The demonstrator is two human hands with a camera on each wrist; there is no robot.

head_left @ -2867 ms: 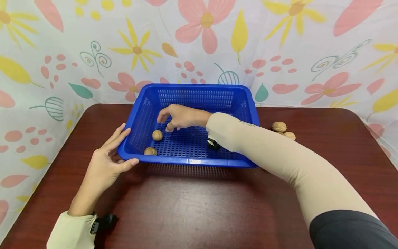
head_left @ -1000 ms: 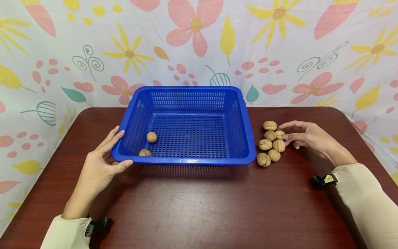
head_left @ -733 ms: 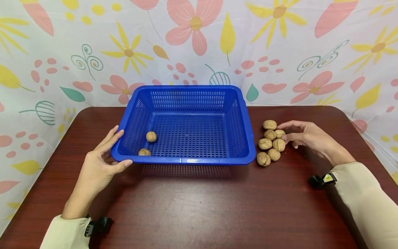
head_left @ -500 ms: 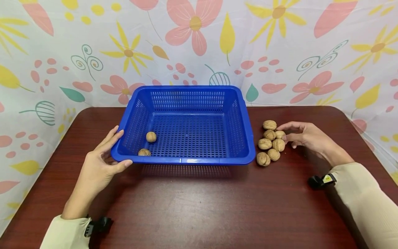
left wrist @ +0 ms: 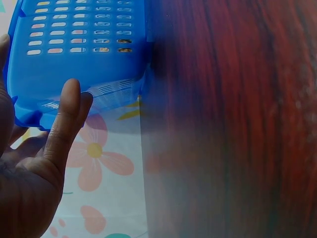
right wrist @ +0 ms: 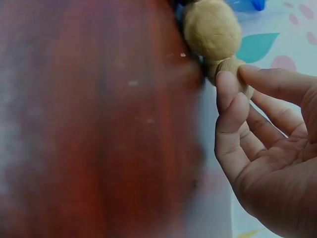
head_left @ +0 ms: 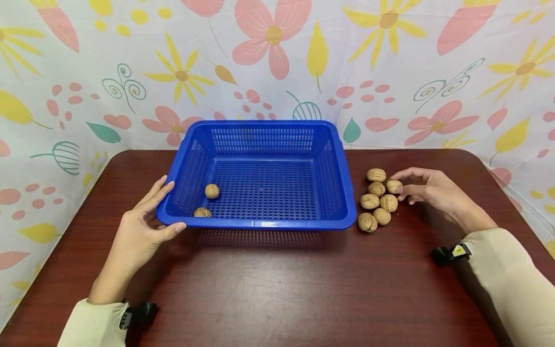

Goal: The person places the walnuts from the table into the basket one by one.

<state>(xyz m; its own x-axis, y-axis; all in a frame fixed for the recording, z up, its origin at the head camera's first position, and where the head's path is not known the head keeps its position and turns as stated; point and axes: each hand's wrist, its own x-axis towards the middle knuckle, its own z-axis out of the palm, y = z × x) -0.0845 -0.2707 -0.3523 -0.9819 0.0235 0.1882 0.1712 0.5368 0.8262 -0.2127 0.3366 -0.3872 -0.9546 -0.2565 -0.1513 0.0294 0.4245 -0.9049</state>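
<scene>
A blue plastic basket (head_left: 299, 223) with slotted walls stands on the table. Two walnuts lie inside it, one walnut (head_left: 212, 191) on the floor near the left wall and another walnut (head_left: 202, 212) partly behind the front rim. My left hand (head_left: 138, 236) holds the basket's front left corner, thumb on the front rim and fingers along the left one. To the right of the basket, my right hand (head_left: 444, 195) pinches a walnut (head_left: 394, 186) between thumb and fingers. In the right wrist view, the fingertips partly cover that walnut (right wrist: 231, 67).
Several loose walnuts (head_left: 370, 201) cluster between the basket and my right hand. The dark red-brown table (head_left: 277, 289) reaches back to a flower-printed cloth (head_left: 277, 86), which hangs behind and at both sides.
My right hand has left the basket's inside for the walnut group at the right. The pinched walnut has shifted slightly right, apart from its neighbours. My left hand keeps the basket's corner.
</scene>
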